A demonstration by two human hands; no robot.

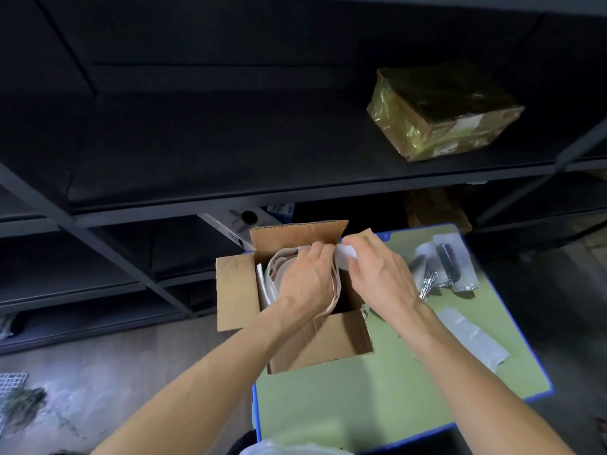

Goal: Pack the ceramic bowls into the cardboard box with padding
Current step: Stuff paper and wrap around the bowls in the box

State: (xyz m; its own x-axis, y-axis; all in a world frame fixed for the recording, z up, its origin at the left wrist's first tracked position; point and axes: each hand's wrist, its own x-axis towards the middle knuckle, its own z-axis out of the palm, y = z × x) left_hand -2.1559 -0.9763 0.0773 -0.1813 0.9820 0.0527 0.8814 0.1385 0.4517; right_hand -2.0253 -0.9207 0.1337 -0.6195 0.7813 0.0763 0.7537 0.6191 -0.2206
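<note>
Inside the box, the bowls are standing on edge, the left hand gripping them while the right hand is pinching padding. Padding step is proceeding; the next move is probably calling for wedging it beside them.

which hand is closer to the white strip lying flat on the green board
Right. The right hand pinches white padding over the box, up-left of the strip; the left hand holds the bowls, farther left.
</note>
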